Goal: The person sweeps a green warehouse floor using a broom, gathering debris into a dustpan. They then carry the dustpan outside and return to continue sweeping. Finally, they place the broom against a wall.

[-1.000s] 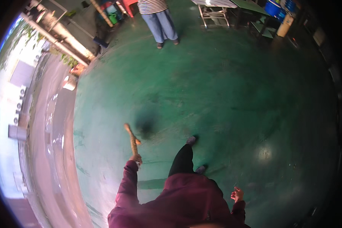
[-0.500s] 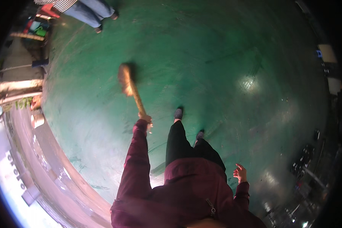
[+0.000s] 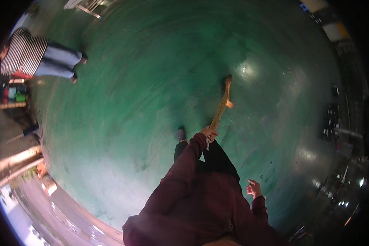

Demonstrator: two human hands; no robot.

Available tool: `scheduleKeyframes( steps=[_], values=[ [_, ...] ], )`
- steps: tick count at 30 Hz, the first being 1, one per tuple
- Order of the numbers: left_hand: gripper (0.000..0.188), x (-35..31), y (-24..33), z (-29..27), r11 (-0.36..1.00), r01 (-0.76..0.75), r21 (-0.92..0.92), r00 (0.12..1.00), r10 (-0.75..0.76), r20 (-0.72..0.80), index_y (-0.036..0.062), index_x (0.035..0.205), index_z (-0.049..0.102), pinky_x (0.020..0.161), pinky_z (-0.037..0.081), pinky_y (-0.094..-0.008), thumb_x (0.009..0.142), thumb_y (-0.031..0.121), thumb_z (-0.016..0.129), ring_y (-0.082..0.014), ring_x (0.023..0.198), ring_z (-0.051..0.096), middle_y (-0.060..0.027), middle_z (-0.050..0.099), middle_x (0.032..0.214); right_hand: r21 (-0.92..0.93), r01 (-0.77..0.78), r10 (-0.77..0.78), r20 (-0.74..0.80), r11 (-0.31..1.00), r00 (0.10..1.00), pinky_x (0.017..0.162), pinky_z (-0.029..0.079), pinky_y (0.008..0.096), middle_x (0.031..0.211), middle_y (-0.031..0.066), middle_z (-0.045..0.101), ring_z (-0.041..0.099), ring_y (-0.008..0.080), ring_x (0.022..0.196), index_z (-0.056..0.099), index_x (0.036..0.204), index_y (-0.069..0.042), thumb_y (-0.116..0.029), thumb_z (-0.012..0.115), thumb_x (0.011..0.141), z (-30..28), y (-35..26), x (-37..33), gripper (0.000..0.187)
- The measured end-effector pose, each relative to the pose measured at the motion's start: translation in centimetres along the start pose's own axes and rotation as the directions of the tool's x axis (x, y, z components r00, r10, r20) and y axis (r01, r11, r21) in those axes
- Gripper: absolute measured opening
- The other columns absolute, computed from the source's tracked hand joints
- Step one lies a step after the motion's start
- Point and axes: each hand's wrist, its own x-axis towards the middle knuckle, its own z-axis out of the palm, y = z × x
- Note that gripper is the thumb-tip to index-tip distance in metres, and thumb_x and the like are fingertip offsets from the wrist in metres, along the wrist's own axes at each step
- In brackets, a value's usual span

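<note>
My left hand is wrapped round the handle of a straw-coloured hand broom, reaching across in front of my body. The broom points away and slightly right over the green floor, its brush seen nearly edge-on and a little blurred. A pale cord loop dangles below the left hand. At my right side, my right hand hangs by the hip, holding nothing visible, its fingers loosely bent and partly apart.
Another person in a striped top and jeans stands at the far left, beside a shelf with coloured items. A sunlit doorway edge and paved ground lie at lower left. Dark machinery or clutter lines the right side.
My left hand has swung the broom from the left across to the right in front of me. The view has turned, and the other person appears further left and lower. My right hand stays at my side.
</note>
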Motion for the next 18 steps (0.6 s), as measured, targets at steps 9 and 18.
scheduleKeyframes(
  steps=[9, 18],
  values=[
    [0.014, -14.0, 2.2, 1.0, 0.998, -0.061, 0.006, 0.982, 0.061, -0.178, 0.0130, 0.074, 0.041, 0.027, 0.020, -0.0188, 0.080, 0.007, 0.053, -0.0034, 0.034, 0.028, 0.0047, 0.030, 0.049, 0.112, 0.032, -0.032, 0.001, 0.993, 0.999, 0.044, 0.046, 0.0276, 0.064, 0.0077, 0.054, 0.051, 0.0138, 0.049, 0.052, 0.112, -0.008, -0.009, 0.040, 0.081, -4.9, -3.9, 5.9, 0.033],
    [0.028, -10.3, 15.4, -8.1, 0.949, -0.260, -0.181, 0.731, 0.071, -0.678, 0.0125, 0.058, 0.031, 0.026, 0.024, -0.0170, 0.074, -0.001, 0.050, -0.0036, 0.034, 0.030, 0.0047, 0.031, 0.049, 0.233, -0.012, -0.001, 0.056, 0.972, 0.998, 0.043, 0.046, 0.0268, 0.063, 0.0085, 0.055, 0.052, 0.0145, 0.049, 0.053, 0.111, -0.008, -0.008, 0.041, 0.080, -8.2, -3.8, 9.4, 0.033]
  ],
)
